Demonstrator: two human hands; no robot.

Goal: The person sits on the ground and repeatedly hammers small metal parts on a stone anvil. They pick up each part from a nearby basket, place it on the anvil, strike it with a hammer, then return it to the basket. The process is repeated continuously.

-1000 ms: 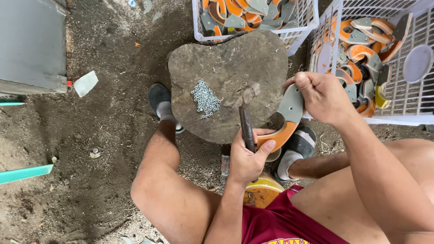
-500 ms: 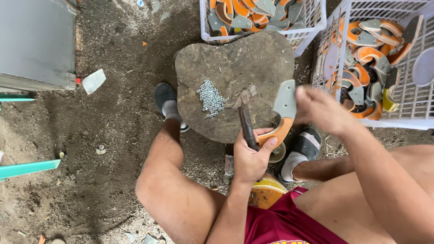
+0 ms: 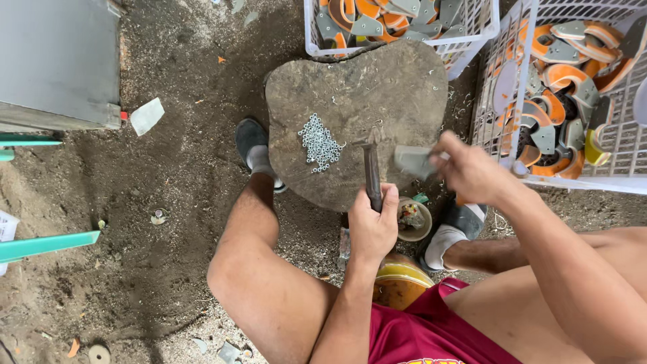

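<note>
I sit at a flat brown stump block (image 3: 377, 87) on the dirt ground. My left hand (image 3: 373, 229) grips the handle of a dark hammer (image 3: 371, 172), whose head rests on the block. My right hand (image 3: 472, 172) holds a grey flat piece (image 3: 412, 160) just right of the hammer head, low over the block's right edge. A pile of several small silver rings (image 3: 319, 143) lies on the block to the left of the hammer.
Two white plastic baskets, one behind the block (image 3: 475, 30) and one to the right (image 3: 512, 101), hold several orange-and-grey curved pieces. A small bowl (image 3: 412, 219) and a yellow round object (image 3: 397, 283) sit between my legs. A grey box (image 3: 57, 61) and teal bars (image 3: 47, 246) lie left.
My right hand has brought the grey-and-orange piece from the block's right side in beside the hammer head. The left hand keeps the hammer in place.
</note>
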